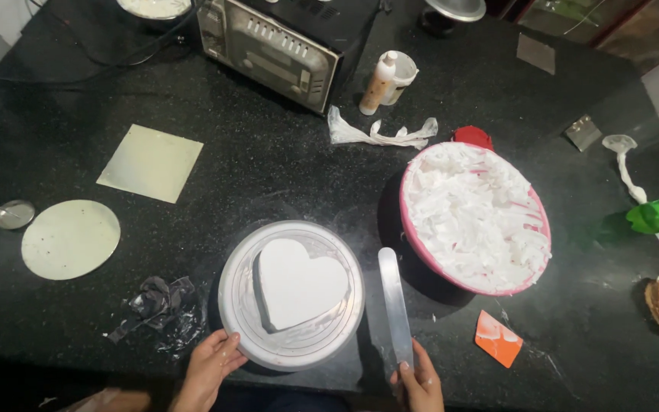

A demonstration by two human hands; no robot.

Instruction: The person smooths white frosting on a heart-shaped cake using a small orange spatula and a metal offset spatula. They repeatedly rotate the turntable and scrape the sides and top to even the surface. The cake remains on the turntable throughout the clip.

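The fingers of the left hand (209,366) were resting loosely, not clenched, on the near edge of the round turntable (238,320). On it lay a heart-shaped white cake (299,284). The right hand (419,381) was grasping the handle of a long flat spatula (394,301), its blade pointing away, between the turntable and a pink bowl (532,284) full of white cream. An orange scraper (497,339) lay near, on the black counter (268,160).
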